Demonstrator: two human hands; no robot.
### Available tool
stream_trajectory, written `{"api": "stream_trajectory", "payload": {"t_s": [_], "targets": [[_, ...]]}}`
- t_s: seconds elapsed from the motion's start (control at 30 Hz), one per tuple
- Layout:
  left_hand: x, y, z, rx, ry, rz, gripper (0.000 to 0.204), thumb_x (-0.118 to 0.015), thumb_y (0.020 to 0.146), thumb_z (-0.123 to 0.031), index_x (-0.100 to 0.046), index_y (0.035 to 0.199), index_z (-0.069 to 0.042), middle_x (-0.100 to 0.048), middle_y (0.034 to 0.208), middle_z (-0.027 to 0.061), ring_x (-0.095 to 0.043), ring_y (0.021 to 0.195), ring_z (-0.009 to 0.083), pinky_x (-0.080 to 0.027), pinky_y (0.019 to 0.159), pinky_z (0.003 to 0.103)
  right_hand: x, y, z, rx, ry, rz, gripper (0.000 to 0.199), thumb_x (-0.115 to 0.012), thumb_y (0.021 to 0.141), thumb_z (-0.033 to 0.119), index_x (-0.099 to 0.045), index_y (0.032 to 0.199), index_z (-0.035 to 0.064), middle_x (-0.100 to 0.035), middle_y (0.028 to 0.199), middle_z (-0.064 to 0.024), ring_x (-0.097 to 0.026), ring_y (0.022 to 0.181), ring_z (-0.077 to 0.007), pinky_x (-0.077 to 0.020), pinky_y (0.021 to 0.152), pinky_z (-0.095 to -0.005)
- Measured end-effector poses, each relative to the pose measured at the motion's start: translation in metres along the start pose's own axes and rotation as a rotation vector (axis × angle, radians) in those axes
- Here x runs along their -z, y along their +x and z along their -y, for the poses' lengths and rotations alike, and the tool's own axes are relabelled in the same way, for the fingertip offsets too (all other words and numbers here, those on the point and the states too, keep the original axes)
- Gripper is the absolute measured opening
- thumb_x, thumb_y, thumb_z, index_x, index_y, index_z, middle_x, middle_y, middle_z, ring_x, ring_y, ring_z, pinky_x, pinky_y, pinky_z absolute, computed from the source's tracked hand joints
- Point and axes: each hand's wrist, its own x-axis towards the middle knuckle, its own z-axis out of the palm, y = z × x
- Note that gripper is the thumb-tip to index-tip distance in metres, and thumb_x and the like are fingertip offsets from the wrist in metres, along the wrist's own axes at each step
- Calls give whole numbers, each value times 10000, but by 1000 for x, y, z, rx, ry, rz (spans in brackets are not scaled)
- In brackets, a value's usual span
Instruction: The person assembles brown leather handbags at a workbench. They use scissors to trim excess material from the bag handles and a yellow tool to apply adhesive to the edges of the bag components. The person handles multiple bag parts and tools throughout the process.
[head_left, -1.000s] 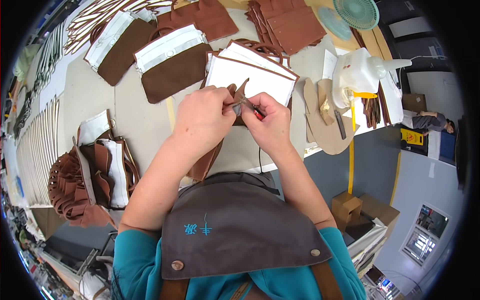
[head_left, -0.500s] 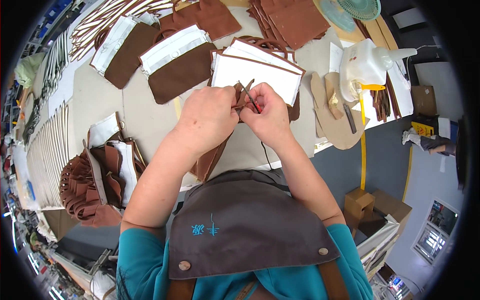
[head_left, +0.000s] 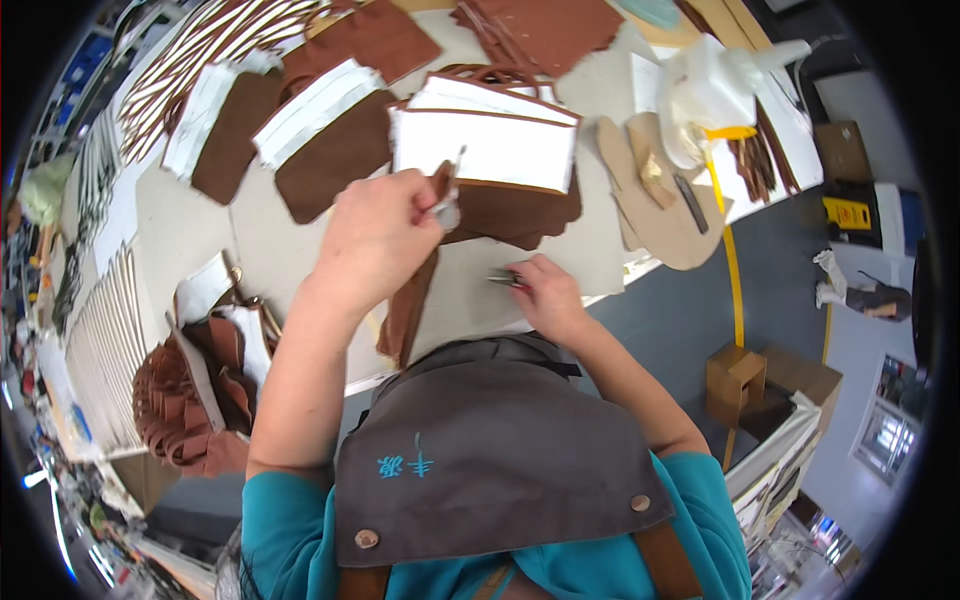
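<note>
My left hand [head_left: 378, 235] is closed in a pinch on a narrow brown leather piece [head_left: 410, 305], which hangs down toward the table's front edge. A small shiny, silvery part [head_left: 447, 213] shows at its fingertips, too blurred to name. Lower and to the right, apart from the leather, my right hand [head_left: 553, 298] grips a small metal-tipped hand tool [head_left: 503, 277] with a bit of red on it. Its exact kind is hard to make out. Just beyond both hands lies a stack of brown bag panels with white linings [head_left: 487, 148].
Brown and white bag parts [head_left: 325, 140] lie at the back left. A folded brown bundle [head_left: 190, 390] sits at the left edge. On the right are tan card templates [head_left: 660, 225], a white plastic bottle [head_left: 705, 90] and a yellow-handled tool [head_left: 730, 133]. Cardboard boxes [head_left: 735, 385] stand below.
My right hand has drawn away from the left, down and to the right, taking the tool along. My left hand still pinches the brown leather piece. The view has shifted slightly.
</note>
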Motion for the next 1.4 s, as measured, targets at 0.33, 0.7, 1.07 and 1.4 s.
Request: {"api": "stream_trajectory", "payload": {"t_s": [0.33,0.7,1.07,1.4], "targets": [[9,-13,1,241,-200,23,56,-599,767,-32,-580,773,20,-599,651,98,-559,546,159,-441,536,295,83,16,-110,-677,998,-831,195,-640,894,254,-634,903,60,-595,719,-21,-516,591,-98,-436,586,-238],[15,-19,2,220,-168,51,48,-573,771,20,-532,793,16,-587,662,97,-567,512,164,-438,500,295,153,80,-248,-809,1599,-1473,221,-622,915,307,-552,906,97,-537,720,-2,-478,543,-94,-437,588,-246],[14,-15,8,274,-265,22,46,-590,773,5,-557,793,29,-615,693,106,-610,533,171,-468,515,284,190,74,-224,-488,1264,-1536,217,-503,980,290,-550,956,80,-590,769,-36,-578,637,-150,-459,596,-255],[6,-12,2,232,-245,36,54,-595,779,-1,-564,810,32,-619,710,95,-608,538,145,-463,517,269,197,58,-193,-284,1297,-1204,106,-588,836,7,-545,911,69,-648,1015,-156,-628,784,-227,-522,759,-326]]}}
